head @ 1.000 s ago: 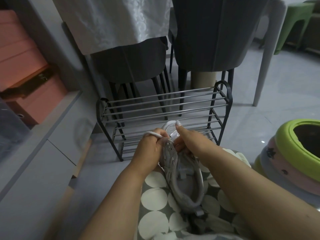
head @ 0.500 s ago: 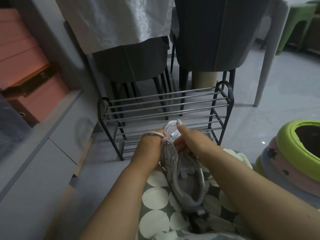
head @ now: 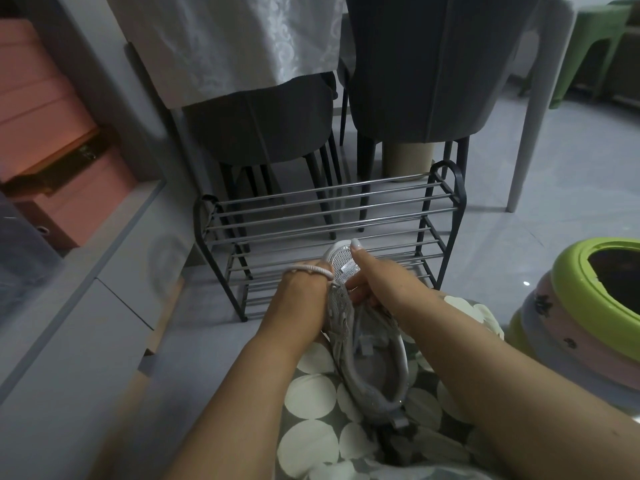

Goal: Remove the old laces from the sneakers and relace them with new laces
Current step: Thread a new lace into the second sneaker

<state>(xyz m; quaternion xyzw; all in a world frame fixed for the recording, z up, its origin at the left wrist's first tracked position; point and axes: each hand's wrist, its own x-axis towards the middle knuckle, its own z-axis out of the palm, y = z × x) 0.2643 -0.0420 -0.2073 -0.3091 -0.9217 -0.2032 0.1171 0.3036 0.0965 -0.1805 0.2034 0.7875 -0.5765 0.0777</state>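
hands unmoved, sneaker point(head: 367, 358) gripped, lace point(head: 308, 270) looped

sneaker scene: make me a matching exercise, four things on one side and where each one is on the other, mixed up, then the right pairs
Things:
1. sneaker
2. white lace
3. shoe rack
4. green ring

Places:
A. on the floor in front of the chairs
B. looped over the back of the left hand
C. at the right edge of the view, on top of a stack
D. on the spotted lap, held by both hands

Pairs: 1-D, 2-B, 3-A, 4-C. The right hand holds the sneaker's tongue.
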